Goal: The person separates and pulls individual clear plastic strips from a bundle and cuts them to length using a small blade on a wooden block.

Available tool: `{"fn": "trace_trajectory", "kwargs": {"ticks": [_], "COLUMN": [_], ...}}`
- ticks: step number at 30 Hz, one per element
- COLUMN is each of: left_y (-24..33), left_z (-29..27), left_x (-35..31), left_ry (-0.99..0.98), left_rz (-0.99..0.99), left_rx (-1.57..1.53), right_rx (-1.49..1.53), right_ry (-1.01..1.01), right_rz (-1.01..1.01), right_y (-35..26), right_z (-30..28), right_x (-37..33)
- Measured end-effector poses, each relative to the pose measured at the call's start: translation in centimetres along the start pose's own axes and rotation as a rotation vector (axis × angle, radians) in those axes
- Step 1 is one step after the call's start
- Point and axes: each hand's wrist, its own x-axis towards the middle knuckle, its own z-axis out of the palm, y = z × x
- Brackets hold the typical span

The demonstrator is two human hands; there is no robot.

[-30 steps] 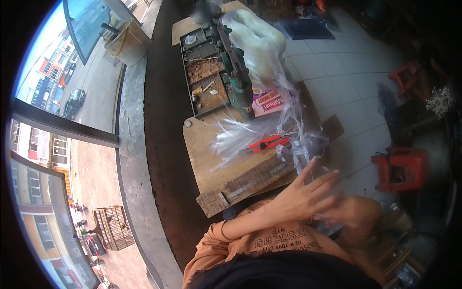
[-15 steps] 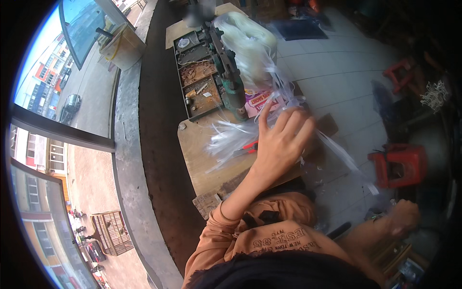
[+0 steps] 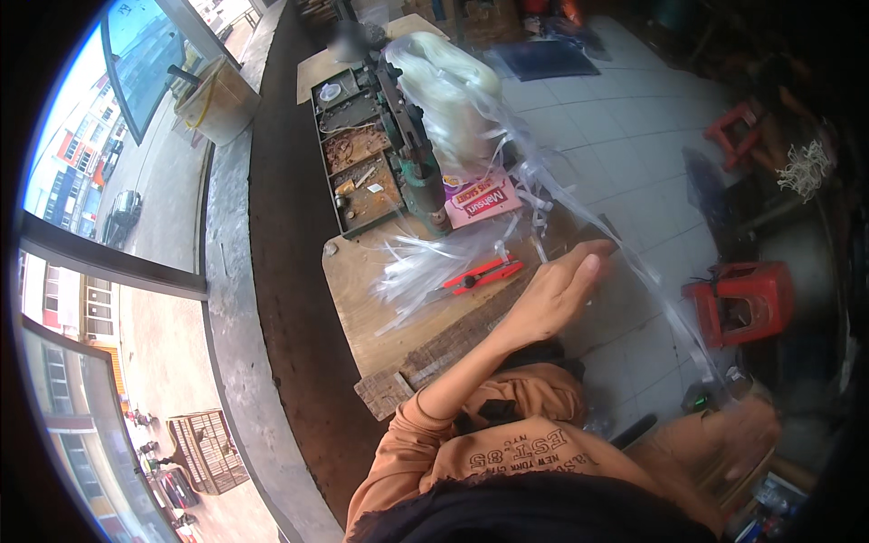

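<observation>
Clear plastic strip (image 3: 634, 262), long and thin, stretched taut from white bundle down toward lower right
</observation>
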Motion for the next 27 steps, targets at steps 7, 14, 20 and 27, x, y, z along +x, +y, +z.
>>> {"fn": "trace_trajectory", "kwargs": {"ticks": [7, 14, 20, 27], "left_y": [-0.3, -2.2, -2.6, -4.5], "left_z": [-0.2, 3.5, 3.4, 2.9], "left_x": [0.3, -2.9, -4.0, -4.5], "left_ry": [0.385, 0.278, 0.244, 0.144], "left_rz": [-0.036, -0.080, -0.139, 0.014], "left_rx": [-0.712, -0.332, -0.042, 0.453], "right_rx": [-0.235, -0.655, -0.763, -0.473], "right_ry": [0.228, 0.822, 0.939, 0.948], "right_rz": [0.911, 0.720, 0.508, 0.770], "right_y": [6.2, 11.9, 21.5, 26.1], "right_z": [1.4, -4.3, -11.8, -14.4], "right_x": [4.2, 9.9, 17.4, 18.0]}}
